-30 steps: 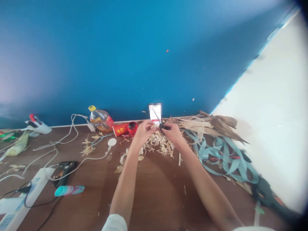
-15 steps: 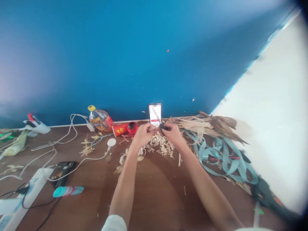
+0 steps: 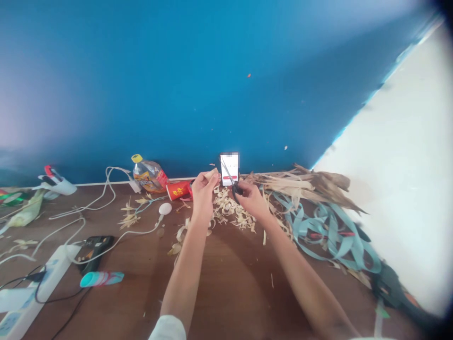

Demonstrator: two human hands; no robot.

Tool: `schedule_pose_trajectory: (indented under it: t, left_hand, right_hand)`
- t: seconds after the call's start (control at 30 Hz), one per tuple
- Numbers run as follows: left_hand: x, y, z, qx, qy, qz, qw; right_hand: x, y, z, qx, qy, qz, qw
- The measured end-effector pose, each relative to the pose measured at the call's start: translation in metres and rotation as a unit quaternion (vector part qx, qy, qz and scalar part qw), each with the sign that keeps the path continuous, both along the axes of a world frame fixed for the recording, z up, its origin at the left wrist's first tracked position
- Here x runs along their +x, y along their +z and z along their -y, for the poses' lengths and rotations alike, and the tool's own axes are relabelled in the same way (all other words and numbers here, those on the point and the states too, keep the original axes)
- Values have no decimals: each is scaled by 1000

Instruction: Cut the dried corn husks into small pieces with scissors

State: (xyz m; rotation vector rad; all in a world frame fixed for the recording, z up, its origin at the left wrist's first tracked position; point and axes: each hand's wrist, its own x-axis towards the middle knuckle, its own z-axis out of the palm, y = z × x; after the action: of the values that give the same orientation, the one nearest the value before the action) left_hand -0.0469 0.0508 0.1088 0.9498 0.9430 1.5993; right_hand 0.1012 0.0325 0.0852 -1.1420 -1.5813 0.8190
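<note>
Nearest, bare brown tabletop point(image 3: 230, 269), then curled pale husk trimmings point(image 3: 235, 210) heaped between the wrists. Above them the left hand point(image 3: 204, 191) pinches a small pale husk piece point(image 3: 212, 173) at its fingertips and the right hand point(image 3: 253, 199) grips black-handled scissors point(image 3: 237, 190), blades apart from the piece; a clean snip likely wants fingertips back from the cutting line. Beyond, a lit phone point(image 3: 231, 166) stands by the blue wall point(image 3: 212, 94), so tips are best kept off its screen.
</note>
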Motion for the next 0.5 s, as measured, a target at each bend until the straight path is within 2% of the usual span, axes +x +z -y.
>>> schedule_pose_trajectory:
  t: [0.2, 0.5]
  left_hand:
    - [7, 1, 3, -17, -1, 79, 997]
    - [18, 4, 8, -44, -27, 102, 993]
  right_hand:
    - [-6, -3, 2, 91, -45, 114, 988]
    - [-9, -7, 3, 79, -99, 162, 979]
